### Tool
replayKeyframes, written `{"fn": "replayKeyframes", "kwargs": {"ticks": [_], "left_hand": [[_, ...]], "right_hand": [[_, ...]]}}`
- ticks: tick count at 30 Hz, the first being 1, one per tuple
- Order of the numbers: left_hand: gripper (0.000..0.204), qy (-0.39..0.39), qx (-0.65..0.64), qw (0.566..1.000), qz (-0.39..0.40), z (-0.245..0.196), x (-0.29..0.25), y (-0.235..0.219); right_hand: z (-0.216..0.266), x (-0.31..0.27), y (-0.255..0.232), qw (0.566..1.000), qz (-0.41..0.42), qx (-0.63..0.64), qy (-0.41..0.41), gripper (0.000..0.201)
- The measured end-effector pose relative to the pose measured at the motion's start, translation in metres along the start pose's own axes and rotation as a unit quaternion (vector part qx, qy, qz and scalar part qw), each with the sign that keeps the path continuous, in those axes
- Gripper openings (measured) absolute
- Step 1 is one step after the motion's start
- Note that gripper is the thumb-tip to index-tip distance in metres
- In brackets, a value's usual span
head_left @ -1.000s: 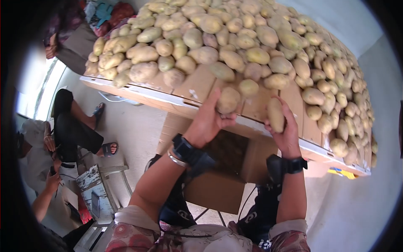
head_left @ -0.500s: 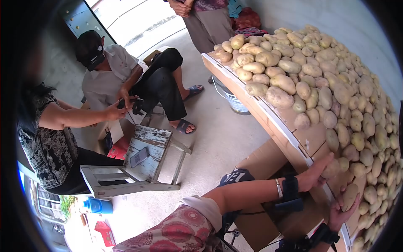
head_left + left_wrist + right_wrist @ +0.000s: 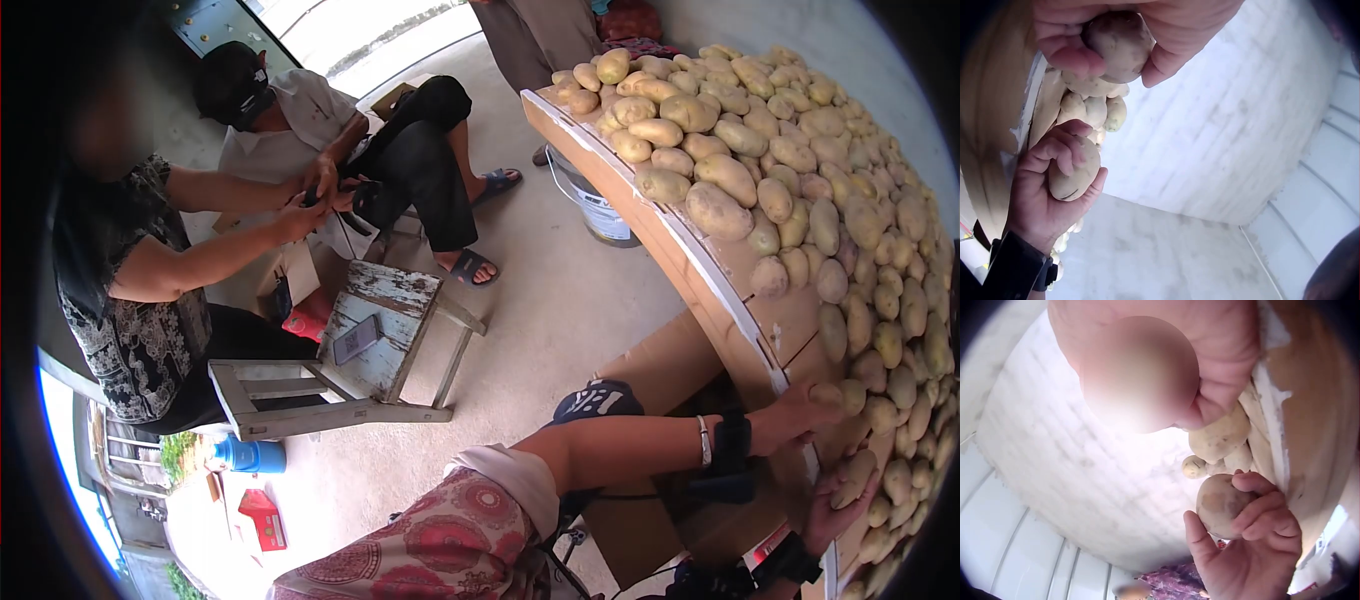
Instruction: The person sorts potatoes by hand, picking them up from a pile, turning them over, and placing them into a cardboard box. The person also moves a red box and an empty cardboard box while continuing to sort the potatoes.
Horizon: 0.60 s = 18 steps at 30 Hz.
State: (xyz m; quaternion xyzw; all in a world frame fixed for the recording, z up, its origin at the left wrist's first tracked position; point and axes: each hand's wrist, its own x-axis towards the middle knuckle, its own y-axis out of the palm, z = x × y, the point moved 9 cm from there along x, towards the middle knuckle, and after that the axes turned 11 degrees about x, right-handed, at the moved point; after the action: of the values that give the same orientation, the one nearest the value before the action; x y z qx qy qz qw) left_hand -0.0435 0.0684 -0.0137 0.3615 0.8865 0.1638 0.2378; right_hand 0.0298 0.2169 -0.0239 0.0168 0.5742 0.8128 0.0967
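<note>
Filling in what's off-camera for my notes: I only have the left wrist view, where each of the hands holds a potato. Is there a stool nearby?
Observer: Yes, the head view shows a worn wooden stool on the floor.
Operator: Anything lying on it?
Observer: A phone lies on its seat.
Operator: Anything silver on the person's arms?
Observer: Yes, a silver bracelet, up the arm from the left hand.

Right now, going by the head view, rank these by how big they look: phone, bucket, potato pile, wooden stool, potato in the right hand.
1. Potato pile
2. Wooden stool
3. Bucket
4. Phone and potato in the right hand: too alike to rank.
</note>
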Motion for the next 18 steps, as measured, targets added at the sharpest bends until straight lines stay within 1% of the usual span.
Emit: {"fn": "replayKeyframes", "kwargs": {"ticks": [2,5,10,12,18], "left_hand": [[0.051,0.001,-0.002,1.000,-0.001,0.0010,0.0016,-0.0002],[0.052,0.008,-0.006,1.000,0.001,0.0008,0.0015,0.0005],[0.053,0.017,-0.014,1.000,0.003,0.0007,0.0030,0.0008],[0.053,0.018,-0.007,1.000,-0.011,0.0002,0.0032,-0.0009],[0.052,0.022,-0.005,1.000,-0.015,0.0025,0.0066,-0.0015]], "right_hand": [[0.0013,0.0008,0.0015,1.000,0.011,0.007,-0.007,0.048],[0.0044,0.0008,-0.0025,1.000,-0.005,0.005,-0.019,0.047],[0.0034,-0.0003,0.0009,1.000,0.000,-0.012,-0.024,0.047],[0.0030,0.0008,0.0019,0.999,-0.002,-0.017,-0.030,0.047],[0.0030,0.0008,0.0016,0.999,-0.004,-0.014,-0.030,0.045]]}}
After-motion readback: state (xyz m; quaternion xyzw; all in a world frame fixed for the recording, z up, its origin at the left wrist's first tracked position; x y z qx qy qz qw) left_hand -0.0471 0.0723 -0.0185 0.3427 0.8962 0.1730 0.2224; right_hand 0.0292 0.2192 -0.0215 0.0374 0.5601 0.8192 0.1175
